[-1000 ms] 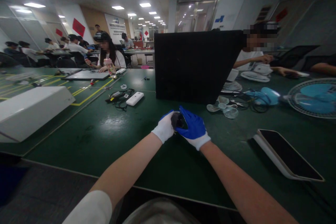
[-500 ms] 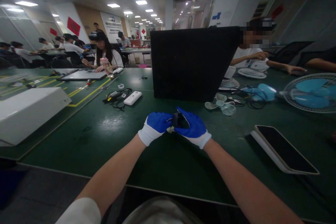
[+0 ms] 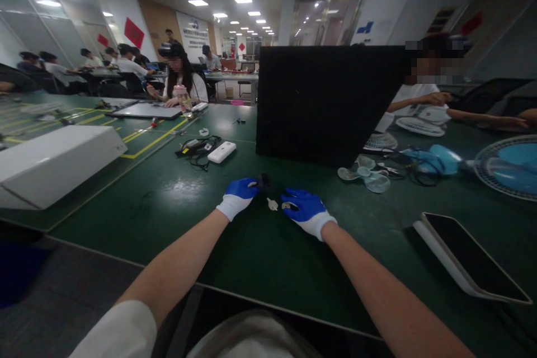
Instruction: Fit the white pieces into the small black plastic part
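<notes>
My left hand, in a blue-and-white glove, is closed around a small black part whose exact kind I cannot make out. To its right my gloved right hand is low over the table, with a small pale piece between its thumb and fingers. Another small pale piece, flat with narrow ends, lies on the green table between the two hands.
A large black panel stands ahead. Left are a white power bank, black cables and a white box. Right are clear fan blades, a blue fan and a phone on a white object. Co-workers sit beyond.
My hands have moved apart. The black part, which was between both hands, is now in my left hand alone. A pale piece now lies on the table between them. The view has turned slightly left.
</notes>
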